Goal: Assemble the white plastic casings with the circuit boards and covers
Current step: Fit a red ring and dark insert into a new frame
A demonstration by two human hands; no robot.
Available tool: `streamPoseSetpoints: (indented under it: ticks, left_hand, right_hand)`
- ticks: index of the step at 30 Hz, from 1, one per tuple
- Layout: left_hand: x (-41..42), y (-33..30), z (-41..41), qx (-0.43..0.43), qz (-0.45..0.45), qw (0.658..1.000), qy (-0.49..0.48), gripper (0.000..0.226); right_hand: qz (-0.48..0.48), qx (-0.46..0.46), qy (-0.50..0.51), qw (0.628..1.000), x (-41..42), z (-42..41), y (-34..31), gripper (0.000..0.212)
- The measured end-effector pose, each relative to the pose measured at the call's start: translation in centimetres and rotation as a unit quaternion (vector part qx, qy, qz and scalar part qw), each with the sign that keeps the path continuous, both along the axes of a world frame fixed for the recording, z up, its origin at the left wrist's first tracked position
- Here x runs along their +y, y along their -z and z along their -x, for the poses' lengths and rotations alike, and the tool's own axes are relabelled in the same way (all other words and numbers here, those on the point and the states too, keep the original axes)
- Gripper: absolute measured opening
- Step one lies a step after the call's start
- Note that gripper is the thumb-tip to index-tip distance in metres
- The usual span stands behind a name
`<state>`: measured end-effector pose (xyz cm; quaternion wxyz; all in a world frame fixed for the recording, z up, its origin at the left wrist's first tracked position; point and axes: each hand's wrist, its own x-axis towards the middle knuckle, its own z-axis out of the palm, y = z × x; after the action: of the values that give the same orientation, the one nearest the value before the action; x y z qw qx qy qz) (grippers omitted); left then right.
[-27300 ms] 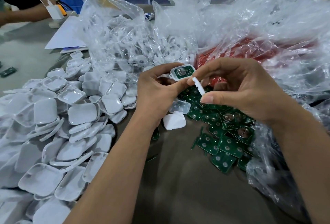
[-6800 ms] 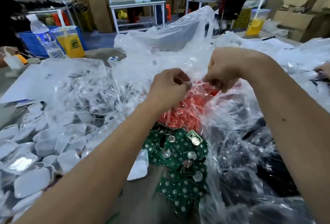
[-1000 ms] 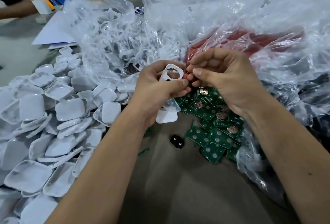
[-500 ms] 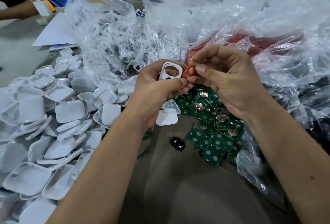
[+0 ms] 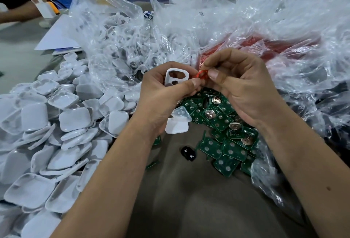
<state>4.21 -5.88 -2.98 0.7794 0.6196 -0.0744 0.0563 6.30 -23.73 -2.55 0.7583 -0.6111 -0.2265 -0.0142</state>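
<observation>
Here, in the head view, the left hand (image 5: 166,93) grips a white casing (image 5: 176,77) with two openings, fingers curled round its lower edge and thumb alongside, the face tilted up toward the camera. The right hand (image 5: 240,88) pinches a small red piece (image 5: 202,74) between thumb and forefinger, just beside the casing's right edge and apparently touching the left fingertips. So the piece lies to the casing's right, and the right hand is the nearer one to seat it; the casing's long axis runs roughly up and away. Below the hands, green circuit boards (image 5: 225,139) spill over the counter (image 5: 198,199), a heap of white covers (image 5: 73,116) lies to the left, and clear plastic bags (image 5: 246,21) rise behind.
</observation>
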Motion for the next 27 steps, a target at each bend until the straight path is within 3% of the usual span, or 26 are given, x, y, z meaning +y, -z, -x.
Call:
streamPoseSetpoints:
  ticks: [8,15,27]
  left_hand:
    - [-0.28,0.33,-0.01,-0.003,-0.029,1.000,-0.009,0.010]
    - [-0.36,0.27,-0.17,0.081,0.052,0.995,-0.015,0.015]
    - [-0.32,-0.14,0.06,0.119,0.053,0.991,-0.025,0.010]
  right_hand:
    - [0.013,0.003,0.025,1.000,-0.22,0.01,0.02,0.022]
    - [0.073,0.031,0.066,0.995,-0.16,-0.25,0.53,0.015]
    - [0.162,-0.043,0.081,0.982,-0.30,-0.26,0.53,0.015]
